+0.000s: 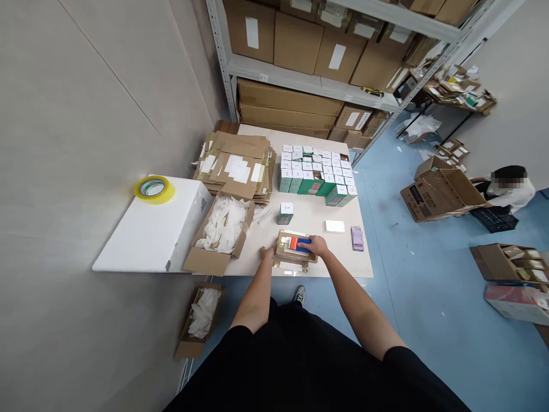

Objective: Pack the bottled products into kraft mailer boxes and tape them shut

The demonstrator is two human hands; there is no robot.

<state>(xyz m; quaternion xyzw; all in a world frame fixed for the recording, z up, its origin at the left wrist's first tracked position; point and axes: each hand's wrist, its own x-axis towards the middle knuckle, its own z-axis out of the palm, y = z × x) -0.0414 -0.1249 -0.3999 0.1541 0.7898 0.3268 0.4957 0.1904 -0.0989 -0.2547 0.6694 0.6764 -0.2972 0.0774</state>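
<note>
A small flat cardboard box (281,247) with tape on it lies near the table's front edge, its front flap folded out toward me. At its left side is my left hand (268,252), fingers closed on the box's edge and partly hidden. My right hand (318,245) is wrapped round a blue-and-orange hand tool (303,245), held over the top of the box; its exact kind is too small to make out. Just behind the box stands a single green-and-white carton (285,213). To the right lie a white box (334,226) and a purple packet (357,238).
Rows of green-and-white cartons (316,171) stand at the table's back right. Flattened cardboard (240,166) is stacked back left, beside an open box of white packing (225,226). Yellow tape (154,189) rests on a white block (158,234). A person (508,189) is far right.
</note>
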